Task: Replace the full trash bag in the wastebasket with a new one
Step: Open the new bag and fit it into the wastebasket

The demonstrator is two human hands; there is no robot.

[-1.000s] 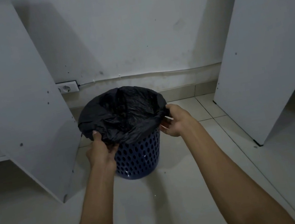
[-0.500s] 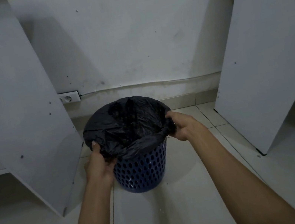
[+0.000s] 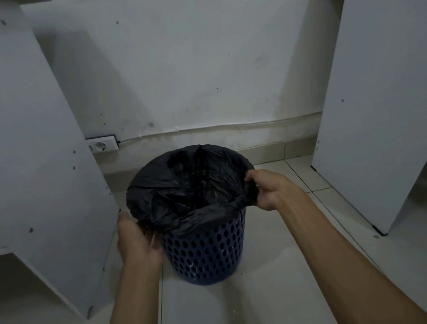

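Observation:
A blue perforated wastebasket (image 3: pixel 207 250) stands on the tiled floor by the wall. A black trash bag (image 3: pixel 183 192) lines it, its edge folded down over the rim. My right hand (image 3: pixel 270 189) grips the bag's folded edge at the right side of the rim. My left hand (image 3: pixel 135 240) is at the basket's left side, under the overhanging bag edge, fingers hidden beneath the plastic. The inside of the bag is dark and its contents cannot be made out.
White furniture panels stand close on the left (image 3: pixel 23 165) and on the right (image 3: pixel 381 94). A wall socket (image 3: pixel 102 145) with a cable sits low on the back wall. Light floor tiles (image 3: pixel 232 314) stretch in front of the basket.
The view has tilted so the basket sits lower in frame. My left hand has slipped from the bag's front edge down to the basket's left side. My right hand keeps its grip.

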